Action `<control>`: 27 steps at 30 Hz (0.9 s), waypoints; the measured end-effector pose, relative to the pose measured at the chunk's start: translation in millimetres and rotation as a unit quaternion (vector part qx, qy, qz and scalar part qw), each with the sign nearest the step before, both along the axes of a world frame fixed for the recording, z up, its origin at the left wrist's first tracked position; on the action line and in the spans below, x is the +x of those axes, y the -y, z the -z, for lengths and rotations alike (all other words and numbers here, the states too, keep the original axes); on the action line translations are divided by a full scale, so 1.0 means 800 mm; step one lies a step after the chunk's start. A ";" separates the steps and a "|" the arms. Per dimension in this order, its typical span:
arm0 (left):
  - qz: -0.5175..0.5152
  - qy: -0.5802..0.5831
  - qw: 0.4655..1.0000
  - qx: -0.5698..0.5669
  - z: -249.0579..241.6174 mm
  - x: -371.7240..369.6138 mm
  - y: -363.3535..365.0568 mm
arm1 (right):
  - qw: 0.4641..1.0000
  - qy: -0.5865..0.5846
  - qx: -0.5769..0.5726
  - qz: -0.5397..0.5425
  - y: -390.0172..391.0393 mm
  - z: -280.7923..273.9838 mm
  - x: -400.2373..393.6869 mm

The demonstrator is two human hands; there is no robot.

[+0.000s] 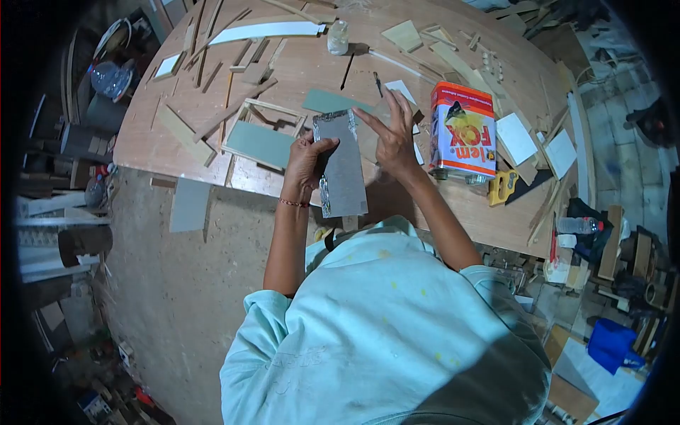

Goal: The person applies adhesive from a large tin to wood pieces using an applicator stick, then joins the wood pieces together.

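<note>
My left hand [301, 166] grips a grey rectangular panel [343, 177] by its left edge, thumb on the face. Shiny, wet-looking strips run along the panel's top and left edges. At the top right corner, the index fingertip of my right hand [394, 145] touches or nearly touches the panel; its other fingers are spread. Behind my left hand lies a small wooden frame [273, 113] with a grey-green sheet [259, 144] on its front part. Right of my right hand stands a red and white "Lem FOX" glue can [464, 131].
A wooden worktable [152, 145] carries scattered wood strips, white pieces and a cloudy jar [338, 37]. A handsaw with a yellow handle [502, 188] lies beside the can. Another panel [189, 205] leans below the table's front edge. Offcuts and bottles crowd the floor at both sides.
</note>
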State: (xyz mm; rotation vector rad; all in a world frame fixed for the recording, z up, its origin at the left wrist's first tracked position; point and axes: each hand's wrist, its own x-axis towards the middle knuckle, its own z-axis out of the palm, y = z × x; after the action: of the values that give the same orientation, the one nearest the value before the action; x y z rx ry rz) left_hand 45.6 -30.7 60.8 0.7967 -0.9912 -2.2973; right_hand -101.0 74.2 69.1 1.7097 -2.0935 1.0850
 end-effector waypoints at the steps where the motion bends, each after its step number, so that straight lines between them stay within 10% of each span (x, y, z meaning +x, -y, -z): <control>1: -0.003 0.001 1.000 0.001 -0.001 -0.002 -0.006 | 1.000 -0.021 0.016 -0.006 0.002 0.003 -0.004; 18: -0.089 0.057 0.994 0.026 0.051 -0.017 -0.067 | 0.987 0.036 0.056 -0.147 -0.055 0.061 -0.015; 27: 0.039 0.094 0.995 -0.025 0.072 -0.091 -0.104 | 0.955 0.289 0.050 0.051 -0.185 0.133 -0.017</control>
State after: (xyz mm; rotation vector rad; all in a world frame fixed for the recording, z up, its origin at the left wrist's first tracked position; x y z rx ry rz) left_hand -27.4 52.4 2.8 0.9830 -1.1760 -2.2848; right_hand -114.6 222.5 -37.6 1.4155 -2.5755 1.6225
